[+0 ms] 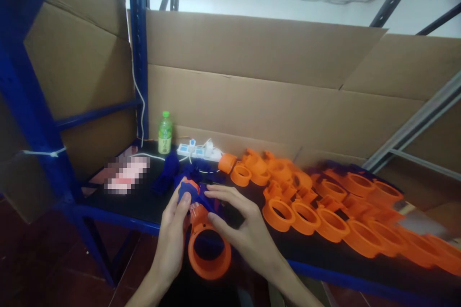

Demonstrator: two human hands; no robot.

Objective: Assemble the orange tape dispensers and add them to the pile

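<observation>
orange ring (209, 255), blue part (188, 192) on top, held by left hand (172, 240), right hand (239, 228)

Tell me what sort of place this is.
Likely a warehouse or workshop assembly station: blue steel racking, cardboard sheets lining it, and a shelf crowded with identical orange rings; the left hand and right hand grip one ring assembly.

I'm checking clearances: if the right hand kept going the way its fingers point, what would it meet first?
Probably the blue piece atop the orange ring, which the right hand seems to touch; the left hand lies just beyond.
</observation>
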